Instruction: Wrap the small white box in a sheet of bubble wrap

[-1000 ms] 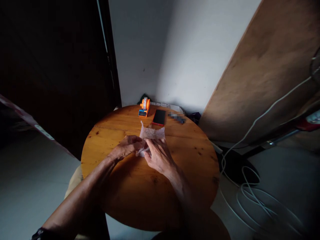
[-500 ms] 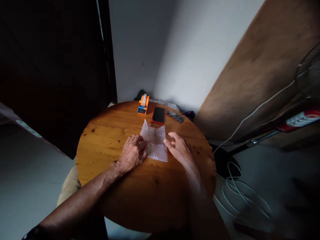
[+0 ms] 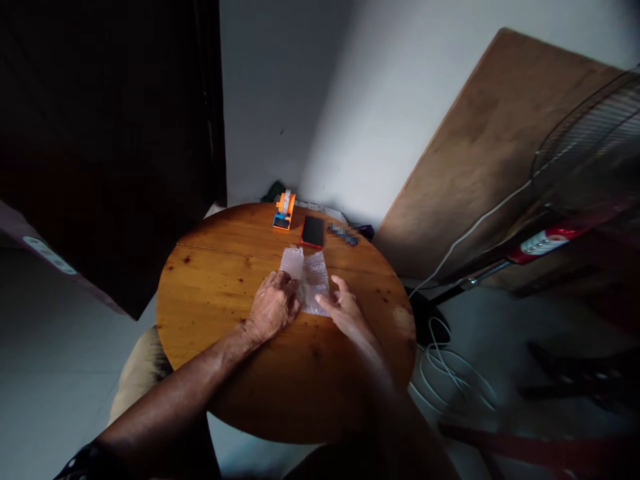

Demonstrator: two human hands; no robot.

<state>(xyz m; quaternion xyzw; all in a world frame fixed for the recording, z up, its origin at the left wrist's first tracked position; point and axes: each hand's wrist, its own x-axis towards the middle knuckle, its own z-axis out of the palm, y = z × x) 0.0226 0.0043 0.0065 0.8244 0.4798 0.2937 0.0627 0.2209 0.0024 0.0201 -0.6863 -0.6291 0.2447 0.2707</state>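
Observation:
A crinkled, clear sheet of bubble wrap (image 3: 315,283) lies on the round wooden table (image 3: 215,300). My left hand (image 3: 275,303) is at its lower left edge, with curled fingers closed on that side of the sheet. The fingertips are partly hidden under the hand. On the opposite side, my right hand (image 3: 346,310) has its thumb and fingers apart, the thumb at or very near the sheet's right edge. Just beyond the wrap is a dark-screened phone (image 3: 313,231) with a red edge. An orange and blue tape dispenser (image 3: 284,211) stands to its left.
A blurred-out dark item (image 3: 343,234) lies right of the phone. The table's far side is near a white wall (image 3: 280,100). To the right are a standing fan (image 3: 590,147), a brown board (image 3: 465,147) and a coiled white cable (image 3: 445,363) on the floor.
My hands were together over the folded wrap. My right hand has moved right and opened, and the sheet now lies more spread out. My left hand has stayed at its left side.

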